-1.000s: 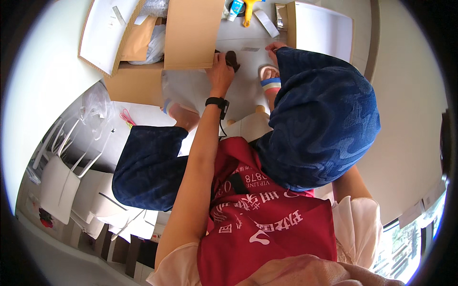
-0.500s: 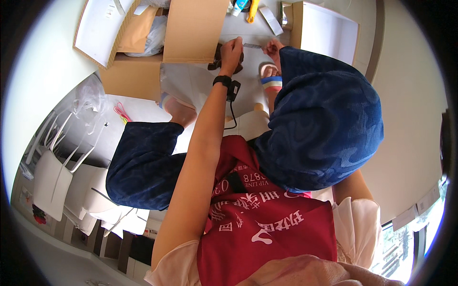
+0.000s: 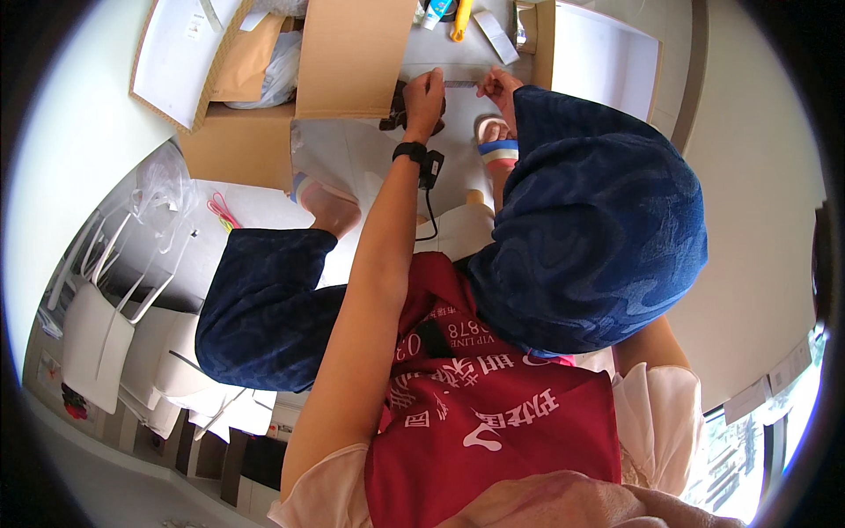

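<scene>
Out over the floor, my left hand (image 3: 426,101) has its fingers pinched together on one end of a thin grey strip (image 3: 460,84). The strip runs across to my right hand (image 3: 500,91), whose closed fingers grip the other end near my knee. It is too small to tell what the strip is made of. Beneath my left hand lies a dark brown object (image 3: 396,110), partly hidden by the hand, so its kind is unclear. A black watch (image 3: 410,150) sits on my left wrist.
An open cardboard box (image 3: 352,62) with plastic bags inside stands ahead on the left. Another box, white inside (image 3: 606,57), is at the right. Between them lie a yellow-handled tool (image 3: 460,19), a blue-and-white tube (image 3: 436,12) and a narrow white box (image 3: 496,38).
The view has shifted slightly. Both hands keep hold of the strip, which lies a little more level now.
</scene>
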### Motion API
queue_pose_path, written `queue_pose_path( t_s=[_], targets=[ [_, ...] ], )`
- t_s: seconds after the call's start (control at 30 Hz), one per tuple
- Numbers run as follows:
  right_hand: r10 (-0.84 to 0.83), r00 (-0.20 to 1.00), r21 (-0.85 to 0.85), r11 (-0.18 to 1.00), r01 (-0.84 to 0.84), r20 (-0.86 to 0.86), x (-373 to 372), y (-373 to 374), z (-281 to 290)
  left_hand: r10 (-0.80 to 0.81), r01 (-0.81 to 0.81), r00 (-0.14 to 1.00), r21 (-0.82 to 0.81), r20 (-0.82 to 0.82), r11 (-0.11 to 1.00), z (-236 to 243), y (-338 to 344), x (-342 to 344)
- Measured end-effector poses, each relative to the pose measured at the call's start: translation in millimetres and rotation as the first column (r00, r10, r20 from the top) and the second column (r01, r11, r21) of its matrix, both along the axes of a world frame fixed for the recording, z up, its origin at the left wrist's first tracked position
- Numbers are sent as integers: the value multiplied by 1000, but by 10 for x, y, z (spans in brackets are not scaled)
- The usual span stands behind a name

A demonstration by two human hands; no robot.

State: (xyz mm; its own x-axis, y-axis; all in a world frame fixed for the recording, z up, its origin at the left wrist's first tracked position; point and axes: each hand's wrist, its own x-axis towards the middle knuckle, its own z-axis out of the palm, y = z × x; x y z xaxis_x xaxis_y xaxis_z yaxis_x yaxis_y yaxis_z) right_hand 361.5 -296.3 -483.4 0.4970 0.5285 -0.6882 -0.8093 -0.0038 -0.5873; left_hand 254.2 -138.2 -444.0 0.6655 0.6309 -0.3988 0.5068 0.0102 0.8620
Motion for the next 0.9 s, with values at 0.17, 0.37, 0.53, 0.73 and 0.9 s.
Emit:
queue_pose_path(
  t_s=[0.17,0.37,0.53,0.73,0.9],
  targets=[
    [50,997,17,999,-51,58,-15,10,8,-21,21,1000,-19,16,1000,34,-30,9],
    [48,998,10,999,-49,51,-7,28,92,71,-66,997,-124,36,990,-79,-33,-12],
    [55,997,78,995,-59,52,-11,-12,12,205,-154,971,-333,126,930,-198,-25,-15],
    [55,996,34,998,-58,77,16,-50,-14,139,-135,990,-149,15,980,-57,-35,4],
    [88,983,-37,996,-84,162,75,-9,71,-138,87,976,286,166,954,-87,-84,30]
  ],
)
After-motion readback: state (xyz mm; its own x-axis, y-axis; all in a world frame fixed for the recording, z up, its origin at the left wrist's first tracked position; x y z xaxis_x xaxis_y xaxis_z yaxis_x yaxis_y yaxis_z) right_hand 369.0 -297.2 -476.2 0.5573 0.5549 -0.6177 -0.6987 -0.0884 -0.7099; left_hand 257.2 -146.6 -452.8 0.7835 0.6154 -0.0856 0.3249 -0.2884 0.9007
